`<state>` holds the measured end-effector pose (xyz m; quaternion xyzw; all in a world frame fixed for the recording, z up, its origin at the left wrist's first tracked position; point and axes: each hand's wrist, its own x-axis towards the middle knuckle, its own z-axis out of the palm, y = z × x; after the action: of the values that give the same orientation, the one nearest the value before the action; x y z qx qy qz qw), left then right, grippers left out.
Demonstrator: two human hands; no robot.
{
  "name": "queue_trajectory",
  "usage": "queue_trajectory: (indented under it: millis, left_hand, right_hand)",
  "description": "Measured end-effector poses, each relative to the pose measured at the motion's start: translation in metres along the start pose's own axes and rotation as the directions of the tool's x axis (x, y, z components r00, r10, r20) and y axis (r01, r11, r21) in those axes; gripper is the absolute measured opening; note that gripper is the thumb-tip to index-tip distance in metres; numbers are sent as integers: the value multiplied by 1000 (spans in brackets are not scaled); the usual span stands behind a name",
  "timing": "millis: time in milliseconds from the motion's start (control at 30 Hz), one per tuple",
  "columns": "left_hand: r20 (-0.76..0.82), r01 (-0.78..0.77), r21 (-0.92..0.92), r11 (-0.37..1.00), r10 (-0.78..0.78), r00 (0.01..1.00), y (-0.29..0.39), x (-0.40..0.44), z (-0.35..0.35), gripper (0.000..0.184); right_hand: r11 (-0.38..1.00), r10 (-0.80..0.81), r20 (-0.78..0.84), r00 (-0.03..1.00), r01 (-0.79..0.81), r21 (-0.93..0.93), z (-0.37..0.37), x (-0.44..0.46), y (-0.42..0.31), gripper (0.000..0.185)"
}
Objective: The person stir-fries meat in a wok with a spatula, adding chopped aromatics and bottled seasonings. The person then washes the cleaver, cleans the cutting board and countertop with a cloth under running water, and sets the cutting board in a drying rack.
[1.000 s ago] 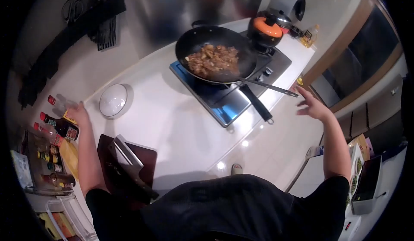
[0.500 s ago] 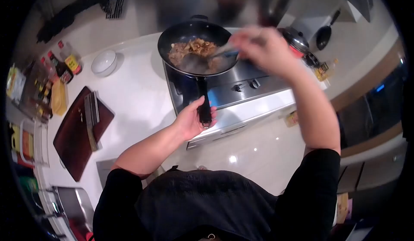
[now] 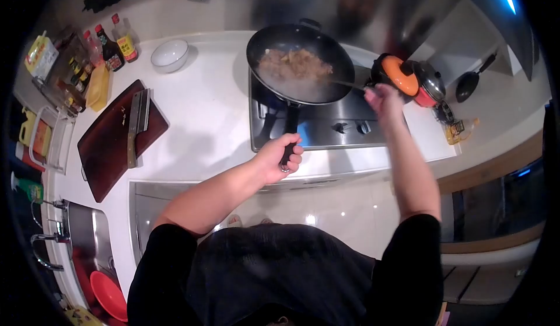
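Observation:
A black wok (image 3: pixel 265 84) stands on the stove, holding browned, chopped food (image 3: pixel 297 63) with steam rising from it. My left hand (image 3: pixel 280 158) is wrapped round the wok's long black handle (image 3: pixel 293 119). Off the wok's right rim, my right hand (image 3: pixel 385 100) is closed on the handle of a spatula (image 3: pixel 350 85). The spatula reaches over the rim into the wok; its head is hidden by steam and food.
Left of the stove (image 3: pixel 315 133) lie a dark cutting board (image 3: pixel 108 145) and a cleaver (image 3: pixel 135 124). A white bowl (image 3: pixel 170 56) and sauce bottles (image 3: pixel 111 51) stand behind. An orange lid (image 3: pixel 400 75) and an oil bottle (image 3: pixel 461 130) are at right. A sink (image 3: pixel 87 224) is lower left.
My right hand has dropped lower and to the right side of the wok, the spatula now lying flatter. My left hand keeps its hold on the handle. The view has shifted, revealing the orange lid.

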<state>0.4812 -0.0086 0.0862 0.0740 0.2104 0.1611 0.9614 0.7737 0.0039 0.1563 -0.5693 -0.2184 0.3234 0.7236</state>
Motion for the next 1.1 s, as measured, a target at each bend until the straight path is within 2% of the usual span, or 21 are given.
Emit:
queue_trajectory:
  millis: [67,133,167,267,300,400,567,667,700,767,833,900,933,967,1000,1033,1067,1100]
  left_hand:
    - [-34,-5,20,1000,6,999,-1,0,1,16]
    - [-58,15,16,1000,-14,998,0,1,3,16]
    - [-44,25,-10,1000,-25,999,0,2,2,15]
    - [-139,-17,21,1000,20,990,3,0,13,15]
    - [-123,-36,-41,999,31,992,5,8,7,15]
    - [71,35,-112,993,-27,997,8,15,-2,13]
    - [50,25,-94,995,-21,999,8,15,-1,13]
    - [59,19,-105,994,-13,998,8,15,0,13]
    - [59,20,-99,995,-14,998,7,14,-1,13]
    - [63,9,-84,996,-4,998,8,16,-2,13]
    - [60,-2,-75,997,6,998,8,18,-3,13]
    - [-7,-21,-48,999,21,1000,6,15,2,13]
    - [2,-34,-39,999,34,999,5,16,2,13]
    - [10,-48,-27,999,48,999,4,17,0,13]
    - [18,-61,-13,998,61,998,3,19,0,13]
    - [3,-58,-23,998,58,998,2,18,3,14]
    - [-13,-48,-39,998,48,999,0,18,3,14]
    - [-21,-41,-55,998,40,999,0,20,3,14]
  right_hand:
    - [969,3,56,998,-17,246,-9,6,54,18]
    - [970,-40,16,999,35,241,12,-7,54,17]
    - [971,-110,21,994,103,214,21,-10,48,15]
    - [978,-204,74,976,201,48,36,-35,3,14]
    - [969,-244,119,963,245,1,39,-42,-11,16]
    - [923,-315,211,925,350,-160,56,-58,-44,19]
    - [789,-315,451,835,495,-364,91,-89,-72,18]
    - [647,-272,483,832,530,-548,100,-84,-91,18]
    - [576,-283,430,857,510,-639,106,-86,-99,17]
    - [696,-224,251,942,335,-635,98,-67,-105,17]
    - [794,-83,79,993,114,-597,80,-51,-112,16]
    - [898,83,20,996,-66,-436,46,-32,-91,16]
    - [961,88,-51,995,-98,-260,30,-29,-67,16]
    - [993,42,-69,997,-49,-109,25,-44,-41,16]
    - [990,132,27,991,-134,52,13,-43,-6,18]
    - [976,133,-34,991,-124,180,21,-51,20,18]
    - [946,137,22,990,-137,293,17,-39,53,17]
    - [923,118,-29,993,-98,373,28,-39,69,17]
